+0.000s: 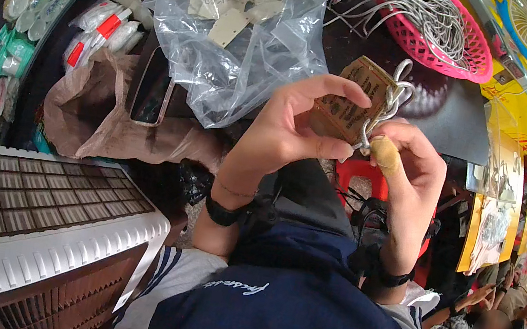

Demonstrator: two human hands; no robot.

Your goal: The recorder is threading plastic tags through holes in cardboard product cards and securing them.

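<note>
My left hand (pixel 275 129) grips a brown printed card tag (pixel 353 103) between its thumb and curled fingers, above the edge of the dark table. A grey cord (pixel 390 100) is looped at the tag's right side, with its upper loop standing free. My right hand (pixel 415 177) pinches the lower part of this cord between thumb and fingers, close to the left thumb tip. A yellowish covering (pixel 384 154) wraps the right thumb. Exactly how the cord passes through the tag is hidden by the fingers.
A clear plastic bag (pixel 256 75) with beige tags (pixel 229 27) lies beyond my left hand. Grey cords spill from a pink basket (pixel 477 57). Left are a phone (pixel 152 90), a brown bag (pixel 73 116) and an air cooler (pixel 59 256). Other people sit at the lower right.
</note>
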